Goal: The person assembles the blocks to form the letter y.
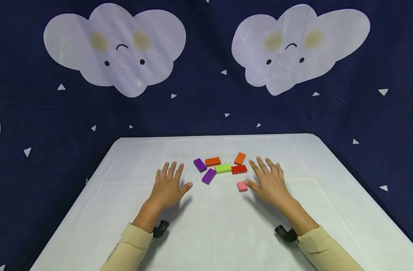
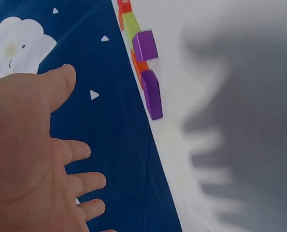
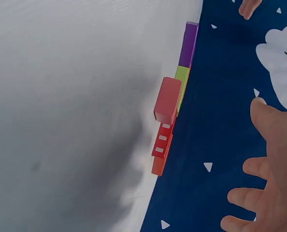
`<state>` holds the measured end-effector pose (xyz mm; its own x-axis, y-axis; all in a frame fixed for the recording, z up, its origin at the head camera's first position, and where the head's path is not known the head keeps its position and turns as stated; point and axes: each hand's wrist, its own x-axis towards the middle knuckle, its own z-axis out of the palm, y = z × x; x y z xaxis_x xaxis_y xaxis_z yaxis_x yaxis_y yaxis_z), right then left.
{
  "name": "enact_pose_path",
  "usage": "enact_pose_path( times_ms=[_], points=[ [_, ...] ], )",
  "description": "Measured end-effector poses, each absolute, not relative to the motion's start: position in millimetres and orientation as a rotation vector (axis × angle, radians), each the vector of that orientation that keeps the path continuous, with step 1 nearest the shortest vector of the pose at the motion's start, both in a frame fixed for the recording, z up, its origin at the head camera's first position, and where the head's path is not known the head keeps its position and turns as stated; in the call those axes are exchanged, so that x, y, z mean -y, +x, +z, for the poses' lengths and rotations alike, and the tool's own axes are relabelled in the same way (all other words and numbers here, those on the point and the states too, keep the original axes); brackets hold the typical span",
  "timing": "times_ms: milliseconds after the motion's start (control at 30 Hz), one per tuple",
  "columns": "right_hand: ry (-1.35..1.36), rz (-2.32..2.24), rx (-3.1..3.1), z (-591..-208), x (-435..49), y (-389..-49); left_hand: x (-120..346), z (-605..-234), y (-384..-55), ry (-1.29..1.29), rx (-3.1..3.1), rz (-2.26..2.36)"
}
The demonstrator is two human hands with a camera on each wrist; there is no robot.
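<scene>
My left hand (image 1: 167, 187) is spread above the table, left of the purple blocks, and holds nothing. To the right, my right hand (image 1: 270, 183) also has its fingers spread; its thumb overlaps the edge of the pink block (image 1: 241, 186) in the head view. Two purple blocks (image 1: 200, 165) lie nearest the left hand, beside an orange block (image 1: 212, 162). In the middle sits a lime green block (image 1: 223, 168), end to end with a red block (image 1: 239, 169) that shows white marks on its side. Behind the red one is a second orange block (image 1: 240, 158).
A white cloth covers the table (image 1: 209, 233). Behind it hangs a dark blue curtain (image 1: 206, 109) printed with white clouds and small triangles. Dark wrist straps (image 1: 286, 233) show at both cuffs. Each hand casts a shadow on the cloth.
</scene>
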<state>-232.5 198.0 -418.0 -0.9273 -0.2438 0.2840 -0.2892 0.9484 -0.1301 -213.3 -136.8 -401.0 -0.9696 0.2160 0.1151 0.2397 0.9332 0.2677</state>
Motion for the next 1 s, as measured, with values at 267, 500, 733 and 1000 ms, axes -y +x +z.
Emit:
enact_pose_path(
  times_ms=[267,500,733,1000],
  points=[
    [0.415,0.313,2.822,-420.8,-199.9,-233.3,117.2,-405.3,-215.0,-0.432,3.026,-0.477],
    [0.438,0.410,2.813,-421.3,-199.8,-232.6,104.7,-409.0,-214.5,-0.541,2.977,-0.535],
    [0.459,0.470,2.775,-425.9,-199.5,-236.0,94.5,-412.6,-213.5,-0.635,2.958,-0.615],
    [0.448,0.547,2.782,-427.1,-199.4,-239.1,86.6,-415.1,-211.5,-0.685,2.959,-0.641]
  ],
)
